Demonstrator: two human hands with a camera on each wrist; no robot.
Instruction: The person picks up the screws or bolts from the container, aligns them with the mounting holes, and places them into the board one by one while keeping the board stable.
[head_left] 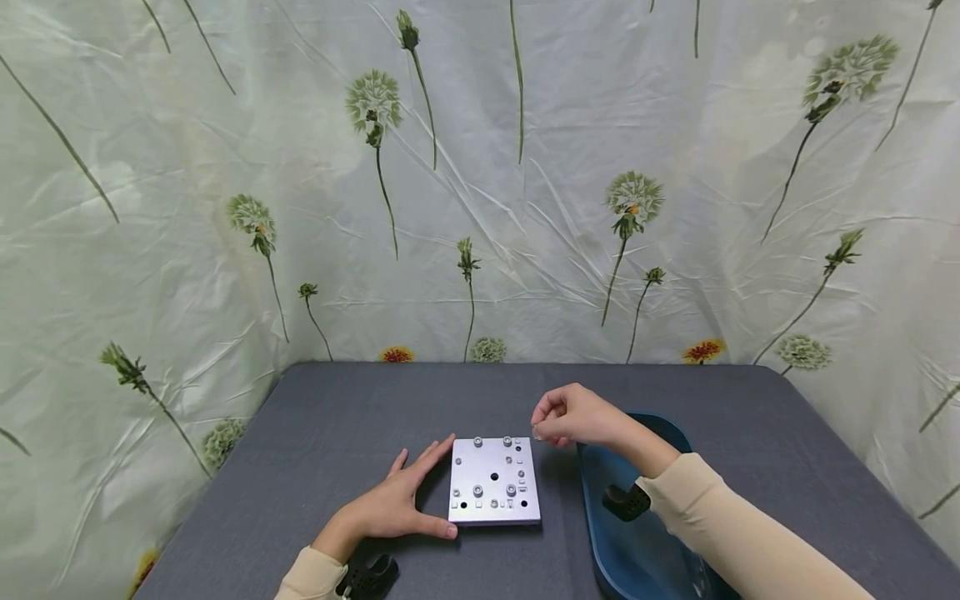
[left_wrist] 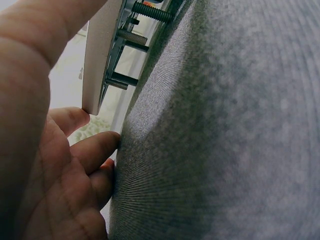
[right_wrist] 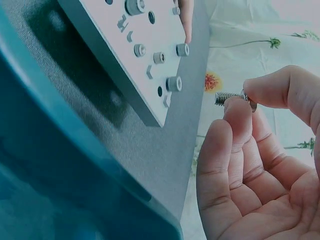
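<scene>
A square silvery metal plate [head_left: 472, 467] rests on the grey table, with several socket-head screws, small inserts and holes on its top. Threaded screw ends [left_wrist: 152, 12] stick out below the plate in the left wrist view. My left hand [head_left: 397, 504] spans the plate's left side with fingers extended, thumb at the near corner and a fingertip touching the far one. To the right of the plate's far corner, my right hand [head_left: 581, 417] is raised, pinching a small metal screw [right_wrist: 227, 98] between thumb and fingers. The screw's head is partly hidden by the fingertips.
A blue plastic bin [head_left: 588, 521] stands on the table right of the plate, under my right forearm. Behind the grey table [head_left: 360, 408] hangs a pale curtain [head_left: 315, 150] printed with flowers. Black bands [head_left: 626, 502] are on both wrists.
</scene>
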